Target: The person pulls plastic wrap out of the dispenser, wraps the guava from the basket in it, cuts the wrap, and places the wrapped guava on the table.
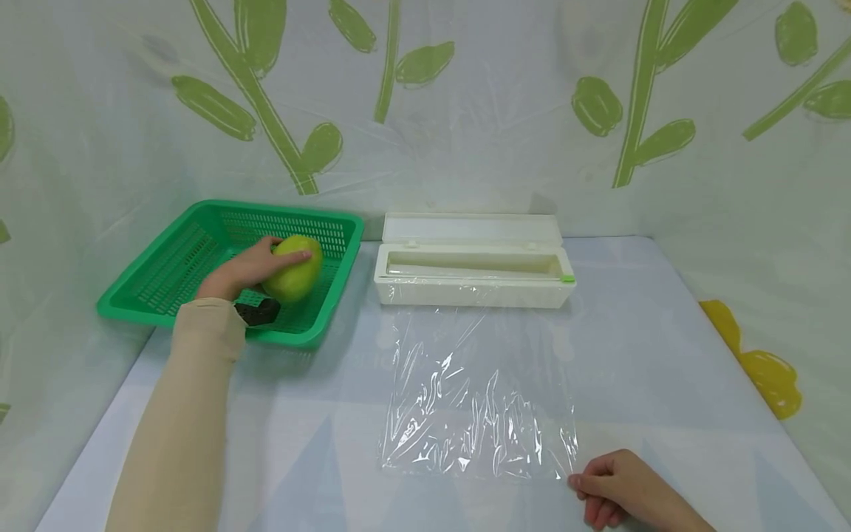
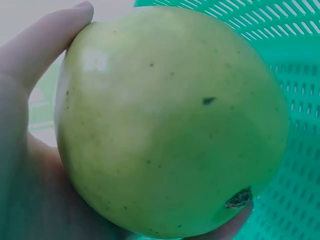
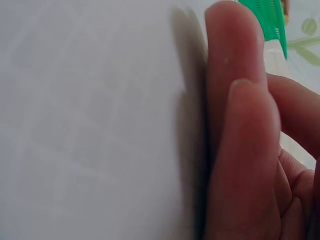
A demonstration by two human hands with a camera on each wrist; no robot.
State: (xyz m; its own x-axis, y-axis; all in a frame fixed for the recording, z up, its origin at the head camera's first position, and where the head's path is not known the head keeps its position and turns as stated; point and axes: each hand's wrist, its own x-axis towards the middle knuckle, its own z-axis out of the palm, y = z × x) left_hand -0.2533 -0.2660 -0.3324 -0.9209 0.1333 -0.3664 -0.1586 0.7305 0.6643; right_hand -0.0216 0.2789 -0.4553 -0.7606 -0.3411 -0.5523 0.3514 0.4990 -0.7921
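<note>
Yellow-green fruit point(image 1: 295, 284) fills the grasp of the left hand point(image 1: 249, 267), fingers and thumb curled round opposite sides. Nearly round, it leans its slightly longer axis from upper right to lower left in the head view; its dark scar faces lower right in the left wrist view, beside a fingertip. The skin is smooth, glossy and flecked with dark spots. It is inside the green basket point(image 1: 133, 318); whether it touches the bottom, I cannot tell. The right hand point(image 1: 621, 488) pinches the near right corner of wrinkled clear film point(image 1: 479, 399), stretching across the worktop point(image 1: 638, 332) from a white box point(image 1: 472, 294), lid raised.
</note>
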